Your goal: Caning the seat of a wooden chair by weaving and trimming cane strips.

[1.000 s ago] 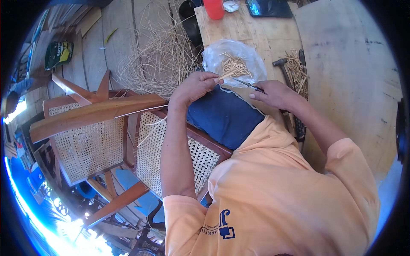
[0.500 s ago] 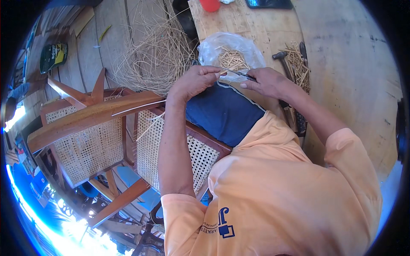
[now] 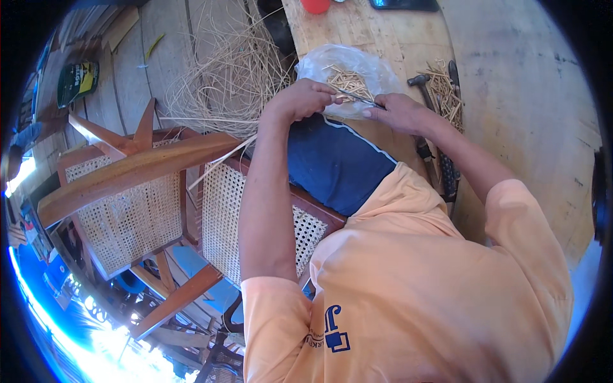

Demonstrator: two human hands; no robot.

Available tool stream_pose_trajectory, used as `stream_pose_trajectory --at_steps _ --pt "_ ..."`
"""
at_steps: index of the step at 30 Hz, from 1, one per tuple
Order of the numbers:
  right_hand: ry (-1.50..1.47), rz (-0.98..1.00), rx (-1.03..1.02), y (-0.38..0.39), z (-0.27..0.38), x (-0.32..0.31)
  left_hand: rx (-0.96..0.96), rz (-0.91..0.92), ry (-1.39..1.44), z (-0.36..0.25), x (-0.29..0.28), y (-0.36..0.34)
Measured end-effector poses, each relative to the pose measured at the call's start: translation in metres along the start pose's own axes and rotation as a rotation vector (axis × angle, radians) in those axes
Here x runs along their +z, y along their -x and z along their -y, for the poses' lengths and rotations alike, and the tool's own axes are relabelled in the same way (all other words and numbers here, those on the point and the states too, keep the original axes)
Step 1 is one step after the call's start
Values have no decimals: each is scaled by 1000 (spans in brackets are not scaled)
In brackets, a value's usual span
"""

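Note:
My left hand [image 3: 302, 101] is closed with fingers pinched above the near edge of a plastic bag. Pale cane strips [image 3: 223, 157] trail out to the left behind its wrist. In my right hand [image 3: 401, 113] is a thin-bladed cutting tool [image 3: 359, 97], its blade pointing left toward my left fingertips. Exactly what the left fingertips pinch is hidden. Just beyond both hands lies the clear plastic bag [image 3: 377, 71], opened out, with many short cut cane pieces [image 3: 348, 82] heaped in it. Dark blue cloth [image 3: 338, 163] covers my lap below.
A tangle of loose cane [image 3: 223, 80] lies on the plank floor. Woven-cane chairs [image 3: 131, 214] stand at left, with wooden legs sticking up. A hammer [image 3: 421, 89] and another pile of cane pieces [image 3: 444, 96] rest on the wooden board at right. A red container [image 3: 315, 5] stands far.
My left hand has moved slightly up and is turned more palm-down. The cane strips have swung on the left. The cutting tool has shifted slightly away from my lap.

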State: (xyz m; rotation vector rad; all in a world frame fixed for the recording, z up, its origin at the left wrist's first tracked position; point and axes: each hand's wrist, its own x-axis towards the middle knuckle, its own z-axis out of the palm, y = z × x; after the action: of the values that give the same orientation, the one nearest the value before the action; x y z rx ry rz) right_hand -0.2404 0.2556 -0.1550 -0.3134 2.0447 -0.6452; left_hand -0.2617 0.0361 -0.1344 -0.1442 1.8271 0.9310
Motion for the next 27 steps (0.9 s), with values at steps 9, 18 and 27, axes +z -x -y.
stream_pose_trajectory --at_steps 9,18,27 --pt "-285 -41 -16 5 1 6 27 -17 -153 8 13 2" --pt "-655 21 -173 21 25 17 183 18 -15 5 38 31" --pt "-673 -46 -143 8 11 14 193 -154 -165 11 30 37"
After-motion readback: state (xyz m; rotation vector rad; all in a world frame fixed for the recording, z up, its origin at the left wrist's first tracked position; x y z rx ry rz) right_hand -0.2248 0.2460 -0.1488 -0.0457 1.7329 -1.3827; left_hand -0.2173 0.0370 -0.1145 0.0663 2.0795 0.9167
